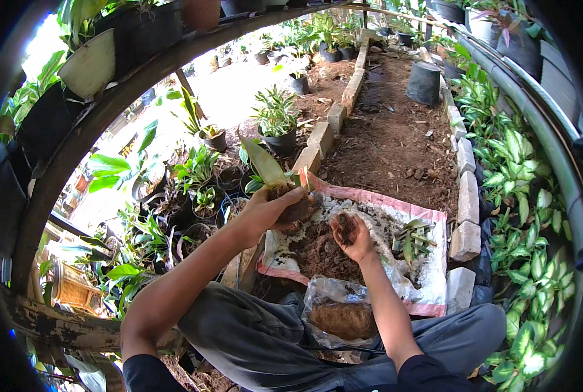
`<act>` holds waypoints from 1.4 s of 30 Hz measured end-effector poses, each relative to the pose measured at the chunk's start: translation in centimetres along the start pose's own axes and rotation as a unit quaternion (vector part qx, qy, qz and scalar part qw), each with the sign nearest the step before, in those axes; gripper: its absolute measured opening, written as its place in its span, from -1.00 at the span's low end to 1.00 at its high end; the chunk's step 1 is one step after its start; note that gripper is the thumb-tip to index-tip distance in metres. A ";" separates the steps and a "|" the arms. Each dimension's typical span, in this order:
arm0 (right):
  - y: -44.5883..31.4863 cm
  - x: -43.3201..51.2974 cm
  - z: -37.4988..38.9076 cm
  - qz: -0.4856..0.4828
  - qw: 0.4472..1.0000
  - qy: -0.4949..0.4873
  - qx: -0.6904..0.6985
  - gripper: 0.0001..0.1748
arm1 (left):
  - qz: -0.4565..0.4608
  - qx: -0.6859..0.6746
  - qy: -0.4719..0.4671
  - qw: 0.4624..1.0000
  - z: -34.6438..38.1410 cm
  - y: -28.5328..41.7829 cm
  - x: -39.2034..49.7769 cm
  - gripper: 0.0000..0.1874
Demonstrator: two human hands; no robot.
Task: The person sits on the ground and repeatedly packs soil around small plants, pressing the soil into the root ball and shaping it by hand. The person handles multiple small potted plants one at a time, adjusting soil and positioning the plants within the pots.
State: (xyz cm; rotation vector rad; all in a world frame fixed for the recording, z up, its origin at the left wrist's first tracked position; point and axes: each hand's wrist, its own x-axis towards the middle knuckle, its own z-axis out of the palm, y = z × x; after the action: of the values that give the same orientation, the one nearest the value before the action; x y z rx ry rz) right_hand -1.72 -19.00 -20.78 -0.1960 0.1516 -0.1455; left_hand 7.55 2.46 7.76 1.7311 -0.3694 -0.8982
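My left hand (pixel 267 210) grips the base of a broad-leaved plant (pixel 266 164), with a dark clump, perhaps a small pot or root ball, under the fingers. To its right, my right hand (pixel 354 240) cups a clump of brown soil (pixel 345 229), palm up. Both are above a white woven sack with pink edges (pixel 431 294), spread on the ground. A heap of loose soil (pixel 321 250) lies on the sack, with cut leaves (pixel 411 242) at its right side. A clear plastic bag of brown fibre (pixel 343 318) rests in front of my crossed legs.
Bricks (pixel 465 240) border the soil path (pixel 389 147) on both sides. A black pot (pixel 424 83) lies farther along it. Potted plants (pixel 277 120) crowd the left; variegated plants (pixel 527 245) line the right beneath a long pipe (pixel 551 117). A wooden beam (pixel 90 108) curves across the upper left.
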 end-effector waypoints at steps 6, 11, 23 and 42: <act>1.7 -0.5 -2.4 0.024 0.977 0.205 -0.058 -0.60 | 0.004 0.001 0.002 1.000 -0.7 -0.6 0.5 -0.44; 0.5 -0.1 0.5 -0.017 0.993 0.075 -0.090 -0.58 | 0.014 -0.005 0.022 1.000 -0.6 -0.9 0.7 -0.44; 1.3 -0.5 -0.6 -0.019 0.975 0.204 -0.083 -0.61 | -0.009 -0.035 0.008 0.999 -0.6 -0.7 0.6 -0.48; 4.8 -6.2 19.8 -0.385 0.799 -0.015 -0.462 -0.54 | -0.088 -0.154 -0.185 0.967 1.1 -1.8 1.0 -0.43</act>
State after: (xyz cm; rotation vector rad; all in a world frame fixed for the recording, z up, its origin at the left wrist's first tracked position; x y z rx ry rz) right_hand -3.94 -9.78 -1.73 -1.2507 0.0925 -0.8899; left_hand 7.08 1.70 5.56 1.3232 -0.3020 -1.3420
